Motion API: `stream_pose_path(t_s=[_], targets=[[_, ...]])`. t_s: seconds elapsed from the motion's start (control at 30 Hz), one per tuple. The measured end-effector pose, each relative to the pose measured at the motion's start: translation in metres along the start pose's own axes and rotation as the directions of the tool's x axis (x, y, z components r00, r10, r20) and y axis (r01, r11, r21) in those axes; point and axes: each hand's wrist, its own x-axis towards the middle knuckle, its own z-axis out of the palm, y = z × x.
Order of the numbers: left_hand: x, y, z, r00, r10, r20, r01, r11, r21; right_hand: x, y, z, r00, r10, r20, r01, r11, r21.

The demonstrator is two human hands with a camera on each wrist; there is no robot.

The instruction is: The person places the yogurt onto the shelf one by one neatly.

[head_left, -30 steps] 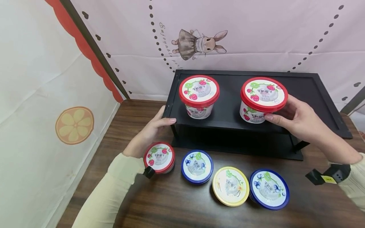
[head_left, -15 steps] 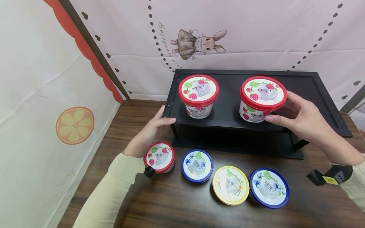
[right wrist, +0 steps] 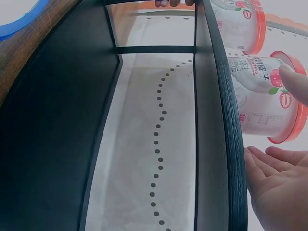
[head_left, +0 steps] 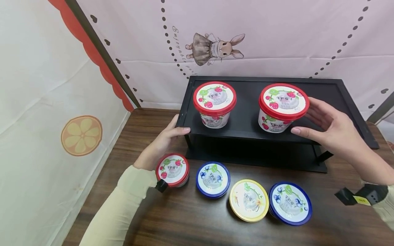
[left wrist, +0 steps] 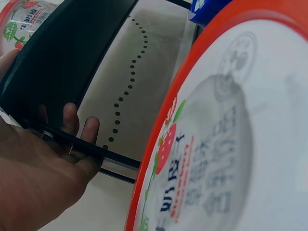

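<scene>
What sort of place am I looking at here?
Perhaps a small staged tabletop corner, though I can't be sure: a wooden table is backed by a rabbit-printed sheet, and lidded tubs sit on and in front of a black shelf.

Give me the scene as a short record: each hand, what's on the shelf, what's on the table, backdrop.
Left hand: holds the shelf by its left end
Right hand: beside the right shelf tub, thumb clear of it; other contact unclear
On shelf: left shelf tub and right shelf tub, both red-lidded, upright
On table: left to right, red tub, blue tub, yellow tub, second blue tub
Backdrop: pale cloth with rabbit print
</scene>
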Motion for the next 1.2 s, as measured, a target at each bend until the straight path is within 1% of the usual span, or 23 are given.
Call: stream_pose_path(t_s=[0.1, 0.2, 0.3, 0.43, 0.53, 0.8, 1.03, 1.1, 1.2], targets=[[0.000, 0.000, 0.000, 1.000, 0.003, -0.001, -0.003, 1.000, 0.000, -0.003, 0.001, 0.001, 1.000, -0.010, -0.020, 0.009, 1.000, -0.008], [0.001, 0.000, 0.000, 1.000, 0.011, -0.001, -0.011, 1.000, -0.002, -0.007, 0.000, 0.000, 1.000, 0.008, -0.029, -0.008, 1.000, -0.008], [0.002, -0.001, -0.001, 1.000, 0.015, -0.001, -0.015, 1.000, -0.005, -0.014, 0.000, -0.001, 0.999, 0.004, -0.050, -0.004, 1.000, -0.004], [0.003, -0.002, -0.001, 1.000, 0.010, 0.002, -0.010, 1.000, -0.004, -0.023, 0.003, 0.000, 0.995, -0.052, -0.091, 0.054, 0.998, 0.016], [0.003, -0.002, -0.001, 1.000, 0.007, 0.004, -0.007, 1.000, -0.010, -0.029, 0.005, 0.000, 0.991, -0.090, -0.097, 0.094, 0.995, 0.034], [0.001, -0.003, -0.001, 1.000, -0.017, 0.001, 0.017, 1.000, -0.007, -0.038, 0.009, 0.001, 0.987, -0.128, -0.102, 0.135, 0.989, 0.061], [0.002, -0.003, -0.002, 1.000, -0.007, 0.002, 0.007, 1.000, 0.005, -0.046, 0.010, 0.002, 0.980, -0.155, -0.125, 0.165, 0.983, 0.079], [0.001, -0.002, -0.002, 1.000, -0.029, -0.006, 0.029, 1.000, 0.005, -0.048, 0.009, 0.002, 0.975, -0.175, -0.137, 0.189, 0.978, 0.091], [-0.001, -0.001, -0.002, 0.997, -0.067, -0.023, 0.068, 0.998, 0.004, -0.052, 0.010, 0.002, 0.962, -0.225, -0.154, 0.244, 0.963, 0.119]])
